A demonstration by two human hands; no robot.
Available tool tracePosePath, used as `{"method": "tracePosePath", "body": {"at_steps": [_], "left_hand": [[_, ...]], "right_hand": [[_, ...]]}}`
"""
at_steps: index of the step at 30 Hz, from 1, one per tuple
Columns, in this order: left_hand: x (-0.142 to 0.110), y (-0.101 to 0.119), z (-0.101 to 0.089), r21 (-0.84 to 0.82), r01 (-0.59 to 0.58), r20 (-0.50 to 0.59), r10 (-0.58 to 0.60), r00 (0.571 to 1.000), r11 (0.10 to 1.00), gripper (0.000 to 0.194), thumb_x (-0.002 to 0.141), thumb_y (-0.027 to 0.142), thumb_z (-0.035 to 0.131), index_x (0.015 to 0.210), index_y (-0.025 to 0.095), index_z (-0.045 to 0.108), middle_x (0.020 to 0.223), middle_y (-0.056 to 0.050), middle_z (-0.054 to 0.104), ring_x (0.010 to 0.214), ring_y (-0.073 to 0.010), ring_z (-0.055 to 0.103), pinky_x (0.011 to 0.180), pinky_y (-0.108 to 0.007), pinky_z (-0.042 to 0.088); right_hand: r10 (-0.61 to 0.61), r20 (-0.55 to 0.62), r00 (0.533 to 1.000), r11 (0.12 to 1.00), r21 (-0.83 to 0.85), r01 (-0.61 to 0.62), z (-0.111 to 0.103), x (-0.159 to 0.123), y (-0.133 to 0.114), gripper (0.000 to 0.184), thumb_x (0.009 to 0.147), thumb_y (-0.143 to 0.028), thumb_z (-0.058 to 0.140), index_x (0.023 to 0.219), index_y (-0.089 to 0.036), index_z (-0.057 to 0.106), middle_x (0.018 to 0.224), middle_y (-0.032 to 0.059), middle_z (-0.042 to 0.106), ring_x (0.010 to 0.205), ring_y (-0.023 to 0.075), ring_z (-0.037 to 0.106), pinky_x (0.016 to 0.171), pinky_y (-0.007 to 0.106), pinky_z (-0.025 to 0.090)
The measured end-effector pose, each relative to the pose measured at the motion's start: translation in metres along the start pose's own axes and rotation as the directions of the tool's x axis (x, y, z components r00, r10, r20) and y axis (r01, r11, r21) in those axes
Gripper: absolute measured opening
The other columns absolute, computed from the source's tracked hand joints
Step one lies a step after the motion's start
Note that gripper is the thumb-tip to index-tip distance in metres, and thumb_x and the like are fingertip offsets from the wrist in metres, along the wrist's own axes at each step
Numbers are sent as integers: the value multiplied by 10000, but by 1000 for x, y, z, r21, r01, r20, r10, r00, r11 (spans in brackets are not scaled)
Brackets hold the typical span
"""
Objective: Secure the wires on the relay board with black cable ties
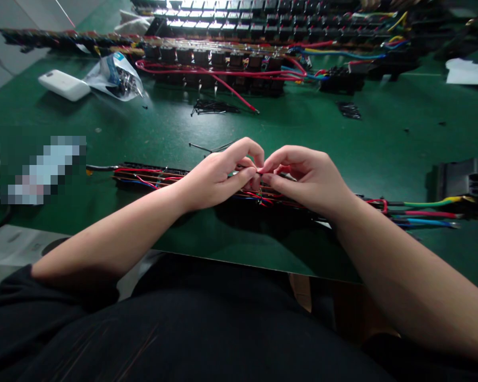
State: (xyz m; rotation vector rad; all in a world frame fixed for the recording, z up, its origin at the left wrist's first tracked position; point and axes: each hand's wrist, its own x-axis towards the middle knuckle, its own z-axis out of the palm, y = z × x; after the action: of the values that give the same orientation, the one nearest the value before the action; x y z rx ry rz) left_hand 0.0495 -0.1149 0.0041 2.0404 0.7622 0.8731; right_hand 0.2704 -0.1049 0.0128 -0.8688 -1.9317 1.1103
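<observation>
no text, label, brand, number or sign can be read in this view; the clear plastic bag (121, 79) at the upper left bears blue printing (114, 64), too small and blurred to make out; the pixelated patch (45, 172) at the left shows only coarse blocks of pale blue, grey and pink, its content illegible.
</observation>
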Motion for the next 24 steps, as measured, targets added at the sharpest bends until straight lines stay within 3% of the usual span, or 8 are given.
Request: {"method": "tracePosePath", "body": {"at_steps": [4, 7, 14, 19, 24], "left_hand": [[1, 2, 1, -86, 44, -10, -45, 999, 995, 43, 981, 197, 487, 1011, 225, 477, 853, 20, 727, 877, -106, 761, 843, -280, 626], [2, 4, 1, -205, 83, 21, -81, 997, 975, 79, 959, 202, 563, 987, 227, 493, 906, -3, 775, 948, -131, 791, 897, -301, 652], [0, -1, 1, -334, 60, 97, -29, 995, 941, 94, 988, 211, 610, 1038, 221, 531, 1007, -50, 824, 1030, -149, 800, 956, -292, 639], [-3, -2, 2, -166, 34, 49, -26, 998, 986, 64, 1022, 274, 575, 1027, 218, 547, 960, -36, 827, 927, -135, 801, 859, -254, 629], [-3, -1, 2, 105, -3, -129, 17, 991, 994, 108, 947, 298, 660, 925, 196, 632, 719, 26, 728, 626, -82, 672, 589, -165, 502]], "right_hand": [[36, -4, 999, 999, 11, -35, 0, 1, 2, 214, 834, -426, 823, 799, -239, 725, 795, 23, 711, 736, 178, 624, 681, 338, 519], [71, 32, 997, 994, 85, -74, -2, 2, 3, 363, 771, -541, 878, 806, -220, 711, 780, 16, 690, 701, 163, 602, 646, 315, 490], [120, 177, 977, 975, 163, -149, -9, 3, 4, 405, 827, -585, 821, 874, -201, 703, 734, 3, 656, 642, 142, 559, 580, 283, 401], [55, 211, 976, 993, 87, -74, -10, 4, 4, 295, 917, -479, 755, 894, -188, 714, 768, 10, 676, 666, 136, 569, 614, 279, 427], [-41, 157, 987, 998, 58, 32, -7, 2, 3, 152, 929, -354, 736, 952, -204, 721, 935, 40, 733, 825, 166, 656, 745, 294, 512]]}}
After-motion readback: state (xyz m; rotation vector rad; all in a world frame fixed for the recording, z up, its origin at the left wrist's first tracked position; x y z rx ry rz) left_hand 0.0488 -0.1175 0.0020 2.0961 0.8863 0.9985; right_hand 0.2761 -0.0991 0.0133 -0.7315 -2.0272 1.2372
